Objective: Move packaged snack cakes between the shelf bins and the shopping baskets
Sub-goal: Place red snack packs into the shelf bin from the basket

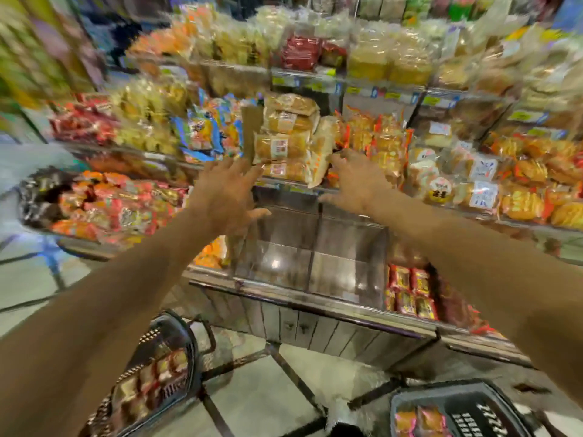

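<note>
Reaching with two spread hands toward one stack of snack cakes on the shelf.

Two baskets sit on the floor: left basket (164, 373) and right basket (457, 411), both holding packaged cakes. One clear bin (315, 247) lies below the stack (287, 137). Left hand (227, 190) and right hand (356, 181) are wide open, gripping nothing.

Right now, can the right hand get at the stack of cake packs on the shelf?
Probably yes. The right hand is open, beside the stack of cake packs, its fingertips at the leaning pack. Nothing lies between them; the left hand reaches from the other side.
</note>
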